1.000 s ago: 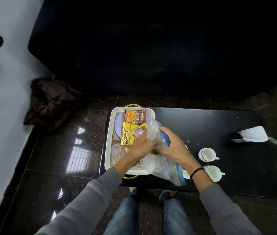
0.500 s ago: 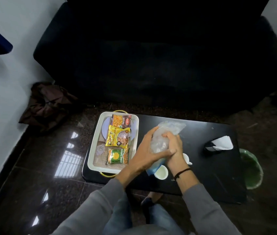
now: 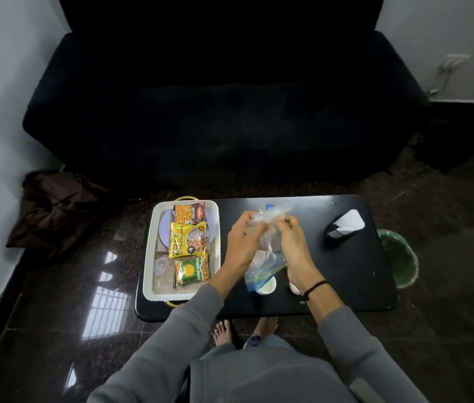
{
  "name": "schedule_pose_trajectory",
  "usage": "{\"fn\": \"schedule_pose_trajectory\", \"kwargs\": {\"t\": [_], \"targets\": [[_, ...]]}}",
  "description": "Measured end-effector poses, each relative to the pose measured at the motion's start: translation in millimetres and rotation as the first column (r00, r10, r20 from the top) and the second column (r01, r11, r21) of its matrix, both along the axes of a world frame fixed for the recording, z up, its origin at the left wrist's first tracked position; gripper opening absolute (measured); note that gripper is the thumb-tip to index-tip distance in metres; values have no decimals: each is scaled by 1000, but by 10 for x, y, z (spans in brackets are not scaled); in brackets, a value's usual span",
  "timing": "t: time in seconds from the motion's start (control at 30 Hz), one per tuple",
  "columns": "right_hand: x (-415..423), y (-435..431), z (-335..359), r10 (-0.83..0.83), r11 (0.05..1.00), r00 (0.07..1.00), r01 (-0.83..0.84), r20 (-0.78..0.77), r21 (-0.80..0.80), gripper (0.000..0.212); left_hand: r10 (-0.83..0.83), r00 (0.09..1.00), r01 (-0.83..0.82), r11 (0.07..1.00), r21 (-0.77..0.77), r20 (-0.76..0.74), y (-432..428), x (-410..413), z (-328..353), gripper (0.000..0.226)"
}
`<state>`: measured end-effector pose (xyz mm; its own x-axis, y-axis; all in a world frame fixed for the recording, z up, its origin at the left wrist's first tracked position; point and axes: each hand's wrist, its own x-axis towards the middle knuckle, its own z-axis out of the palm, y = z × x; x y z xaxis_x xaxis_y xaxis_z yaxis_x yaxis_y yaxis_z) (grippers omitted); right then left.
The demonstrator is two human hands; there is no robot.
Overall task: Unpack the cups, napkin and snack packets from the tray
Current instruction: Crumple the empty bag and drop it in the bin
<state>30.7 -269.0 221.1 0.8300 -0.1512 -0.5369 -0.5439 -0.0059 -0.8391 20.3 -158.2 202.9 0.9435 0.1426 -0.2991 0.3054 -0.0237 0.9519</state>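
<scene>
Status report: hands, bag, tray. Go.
Both hands, left and right, gripping clear plastic bag above table. Three snack packets remain in tray. Nothing blocking.

A black table (image 3: 331, 274) carries a white tray (image 3: 149, 263), two white cups (image 3: 267, 285) and a napkin holder (image 3: 343, 226).

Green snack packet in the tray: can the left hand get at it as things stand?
Probably, but not yet: the left hand and right hand both grip the clear plastic bag. The green snack packet lies uncovered in the tray, just beside the left wrist.
</scene>
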Motion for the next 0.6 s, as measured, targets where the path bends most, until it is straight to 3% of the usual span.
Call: {"fn": "schedule_pose_trajectory", "kwargs": {"t": [0.03, 0.2, 0.3, 0.47, 0.6], "targets": [[-35, -34, 22, 53, 999, 998, -53, 33, -7, 25, 15, 999, -15, 1000, 10, -34, -19, 29, -7, 4], [-161, -369, 50, 352, 900, 918, -385, 183, 203, 106, 49, 972, -68, 995, -77, -231, -167, 212, 24, 11], [-161, -606, 70, 510, 842, 835, -534, 209, 80, 135, 16, 972, -28, 998, -48, -235, -312, 268, 95, 7], [-89, -1023, 70, 558, 826, 801, -561, 215, -54, 148, -123, 974, 95, 984, -153, -192, -716, 320, 218, 47], [-33, -1513, -13, 501, 862, 838, -458, 219, -219, 157, -145, 948, 115, 986, -120, -284, -1315, 419, 270, 33]]}}
